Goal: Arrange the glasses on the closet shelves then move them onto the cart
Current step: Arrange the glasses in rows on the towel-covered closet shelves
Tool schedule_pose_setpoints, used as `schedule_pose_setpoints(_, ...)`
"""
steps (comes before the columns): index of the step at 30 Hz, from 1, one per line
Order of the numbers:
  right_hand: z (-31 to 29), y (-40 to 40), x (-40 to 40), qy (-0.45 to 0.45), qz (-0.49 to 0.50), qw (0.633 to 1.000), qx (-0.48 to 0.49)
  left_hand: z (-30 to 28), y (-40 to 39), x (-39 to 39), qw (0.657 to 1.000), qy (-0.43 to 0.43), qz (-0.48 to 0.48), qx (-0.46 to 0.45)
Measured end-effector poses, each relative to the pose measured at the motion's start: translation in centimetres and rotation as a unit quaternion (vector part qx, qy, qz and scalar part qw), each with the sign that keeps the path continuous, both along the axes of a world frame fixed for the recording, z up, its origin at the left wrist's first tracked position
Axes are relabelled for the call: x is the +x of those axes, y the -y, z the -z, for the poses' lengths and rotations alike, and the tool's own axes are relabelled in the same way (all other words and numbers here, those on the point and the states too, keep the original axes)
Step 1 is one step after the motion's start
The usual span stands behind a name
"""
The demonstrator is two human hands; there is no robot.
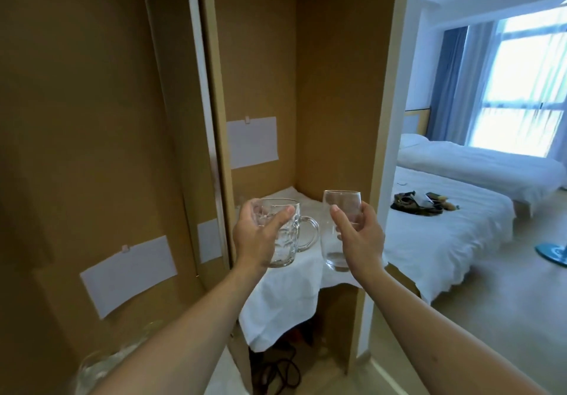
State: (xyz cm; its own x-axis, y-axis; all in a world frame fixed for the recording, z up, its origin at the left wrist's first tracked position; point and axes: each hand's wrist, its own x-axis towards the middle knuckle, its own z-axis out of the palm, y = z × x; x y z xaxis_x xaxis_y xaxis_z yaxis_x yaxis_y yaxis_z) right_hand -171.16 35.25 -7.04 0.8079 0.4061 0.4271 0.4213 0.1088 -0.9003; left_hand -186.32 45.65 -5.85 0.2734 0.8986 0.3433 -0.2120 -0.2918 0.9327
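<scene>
Our left hand (260,235) wraps its fingers and thumb round a dimpled glass beer mug (287,235), handle pointing to three o'clock; the mug holds nothing. Our right hand (359,235) curls round a clear stemless glass (340,210), also empty. Both are held up, close side by side but apart, above the closet shelf (399,275), which is draped in a white cloth (282,299). At seven o'clock, blurred glassware (101,364) sits low in view. Black cables (276,367) lie beneath the shelf. At three o'clock, a bed (454,241) carries dark clutter (414,201).
</scene>
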Motion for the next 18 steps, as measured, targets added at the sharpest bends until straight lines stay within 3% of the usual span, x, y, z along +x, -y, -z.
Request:
schedule_pose_setpoints(10, 1.9, 2.7, 7.8, -0.030, -0.016, 0.999, -0.032, 2.5, 1.9, 7.5, 0.997, -0.052, -0.057, -0.023)
schedule_pose_setpoints(18, 3.4, -0.2, 11.2, -0.049, -0.027, 0.997, -0.046, 3.3, -1.1, 11.3, 0.994, -0.066, -0.074, -0.036)
